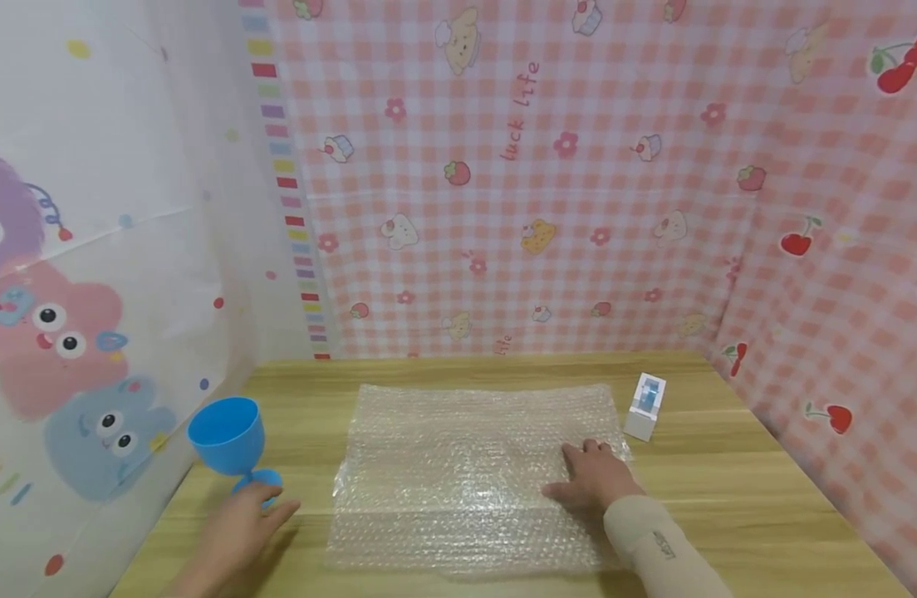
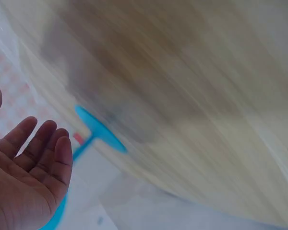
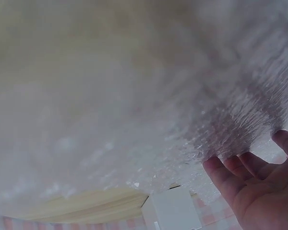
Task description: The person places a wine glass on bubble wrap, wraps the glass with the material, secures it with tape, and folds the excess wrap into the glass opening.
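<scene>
1 bright blue, plastic-looking goblet (image 1: 228, 438) stands at the left of the yellowish wood-grain table (image 1: 728, 482), and I can see smooth blue wall inside its bowl, though its bottom is hidden from me. The person's left hand (image 1: 237, 527) is at its round foot, fingers apart and loosely bent, gripping nothing; it covers part of the foot, and I can't tell whether they touch. Flat in the middle lies a clear sheet of bubble wrap (image 1: 443, 482). On its right side the right hand (image 1: 596, 477) rests its fingertips, fingers spread, with hold of nothing. Just beyond, near the sheet's right edge, sits a small white oblong box (image 1: 645, 407) with blue on top; whether that is print or contents behind a window, I can't say. The mark on the beige sleeve (image 1: 656, 540) is too small to read.
</scene>
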Available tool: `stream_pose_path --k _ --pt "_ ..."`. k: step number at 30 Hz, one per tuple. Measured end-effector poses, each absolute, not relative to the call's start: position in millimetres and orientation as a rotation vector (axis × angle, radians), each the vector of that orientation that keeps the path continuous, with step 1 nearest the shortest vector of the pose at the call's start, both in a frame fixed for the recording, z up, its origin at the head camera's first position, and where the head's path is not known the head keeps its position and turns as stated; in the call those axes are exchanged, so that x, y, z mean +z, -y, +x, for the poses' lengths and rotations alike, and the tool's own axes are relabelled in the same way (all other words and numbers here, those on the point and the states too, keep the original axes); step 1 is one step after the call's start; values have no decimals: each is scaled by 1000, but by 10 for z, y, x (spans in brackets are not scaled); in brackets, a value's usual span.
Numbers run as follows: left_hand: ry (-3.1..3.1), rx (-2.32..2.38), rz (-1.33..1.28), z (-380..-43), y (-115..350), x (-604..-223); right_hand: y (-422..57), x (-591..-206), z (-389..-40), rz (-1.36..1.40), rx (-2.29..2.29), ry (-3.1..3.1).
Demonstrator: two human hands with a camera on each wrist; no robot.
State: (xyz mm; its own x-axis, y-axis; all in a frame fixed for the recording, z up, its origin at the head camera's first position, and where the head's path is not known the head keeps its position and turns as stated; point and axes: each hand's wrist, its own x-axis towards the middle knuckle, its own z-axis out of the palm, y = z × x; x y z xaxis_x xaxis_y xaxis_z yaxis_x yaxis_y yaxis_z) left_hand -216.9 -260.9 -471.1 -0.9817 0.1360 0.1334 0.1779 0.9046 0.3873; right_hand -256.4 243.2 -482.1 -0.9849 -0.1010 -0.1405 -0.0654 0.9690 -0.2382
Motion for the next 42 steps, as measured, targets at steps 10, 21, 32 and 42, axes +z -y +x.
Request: stream_pose_path --k 10,21,32,42 --pt "3088 -630 -9 -2212 3114 -4639 -2407 -4798 -2562 -103 -362 -2946" --pt "2936 -1269 171 -2439 3186 -4639 -2416 -4798 -2565 -96 -368 -2927" --pt "2657 -1613 143 -2468 3085 -4595 -2406 -4780 -2569 -93 -366 -2926" --pt "2605 -1625 184 -2546 3022 -4579 -2414 -4805 -2565 -99 -359 -2931"
